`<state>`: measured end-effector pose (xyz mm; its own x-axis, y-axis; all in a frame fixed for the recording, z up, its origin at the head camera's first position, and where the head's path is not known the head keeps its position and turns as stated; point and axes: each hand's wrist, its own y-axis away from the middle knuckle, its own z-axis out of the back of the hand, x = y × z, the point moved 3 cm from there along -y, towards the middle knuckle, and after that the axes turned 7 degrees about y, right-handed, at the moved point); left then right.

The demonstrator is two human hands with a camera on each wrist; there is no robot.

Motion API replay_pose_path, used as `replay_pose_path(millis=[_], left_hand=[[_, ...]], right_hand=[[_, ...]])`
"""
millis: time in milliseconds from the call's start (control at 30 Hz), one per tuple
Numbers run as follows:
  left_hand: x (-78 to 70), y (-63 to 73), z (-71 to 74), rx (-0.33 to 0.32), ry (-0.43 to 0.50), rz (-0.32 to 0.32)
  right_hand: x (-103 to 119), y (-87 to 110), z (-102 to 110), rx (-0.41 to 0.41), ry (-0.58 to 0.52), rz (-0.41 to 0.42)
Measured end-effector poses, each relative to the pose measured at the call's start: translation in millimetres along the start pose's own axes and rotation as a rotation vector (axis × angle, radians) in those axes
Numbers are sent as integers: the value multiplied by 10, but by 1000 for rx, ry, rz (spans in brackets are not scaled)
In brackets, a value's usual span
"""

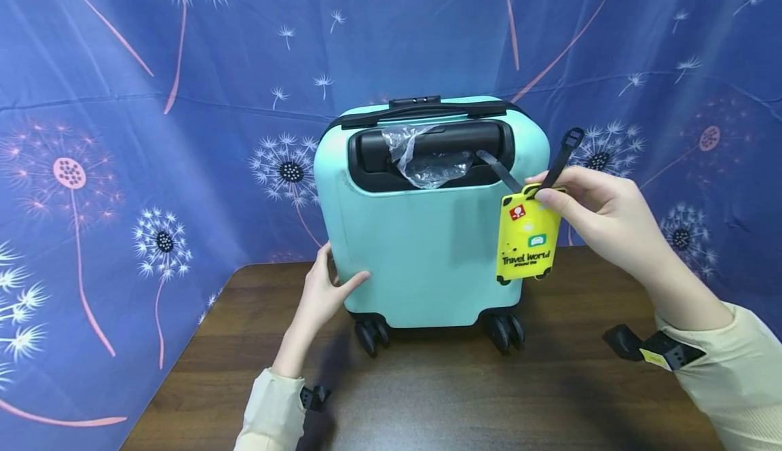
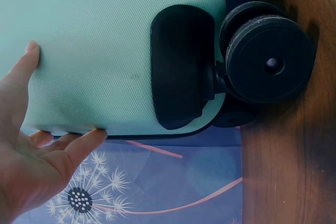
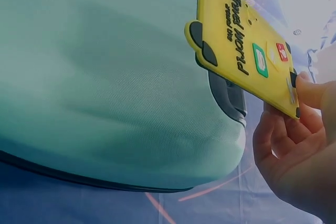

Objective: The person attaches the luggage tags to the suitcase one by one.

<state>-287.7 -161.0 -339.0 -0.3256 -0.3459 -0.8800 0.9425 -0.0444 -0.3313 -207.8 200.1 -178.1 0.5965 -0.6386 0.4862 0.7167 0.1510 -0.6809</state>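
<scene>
A mint-green suitcase [image 1: 421, 254] stands upright on its black wheels [image 1: 504, 332]. My left hand [image 1: 324, 291] holds its lower left side, thumb on the front face and fingers round the side edge, as the left wrist view also shows. My right hand [image 1: 601, 213] pinches the top of a yellow luggage tag [image 1: 528, 237] marked "Travel World" in front of the suitcase's right part. From the tag's top a black strap [image 1: 559, 155] with a buckle sticks up. A second strap length [image 1: 499, 169] reaches left to the handle recess.
Clear plastic wrap [image 1: 434, 169] hangs about the black telescopic handle [image 1: 452, 138] in the recess. A black carry handle [image 1: 427, 111] crosses the top. Beneath is a brown wooden table [image 1: 427, 397]; a blue dandelion-print cloth [image 1: 232, 98] hangs behind.
</scene>
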Motion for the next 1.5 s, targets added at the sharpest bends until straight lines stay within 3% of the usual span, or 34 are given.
replay_pose_path(millis=[500, 967, 1300, 1500], left_hand=[[9, 12, -8, -1, 0, -3], [12, 16, -9, -4, -8, -2], [8, 23, -12, 0, 1, 9], [-7, 23, -8, -1, 7, 7]], right_hand=[[162, -282, -93, -21, -47, 64], [329, -602, -143, -1, -82, 55], [358, -782, -215, 71, -76, -5], [373, -888, -251, 81, -64, 8]])
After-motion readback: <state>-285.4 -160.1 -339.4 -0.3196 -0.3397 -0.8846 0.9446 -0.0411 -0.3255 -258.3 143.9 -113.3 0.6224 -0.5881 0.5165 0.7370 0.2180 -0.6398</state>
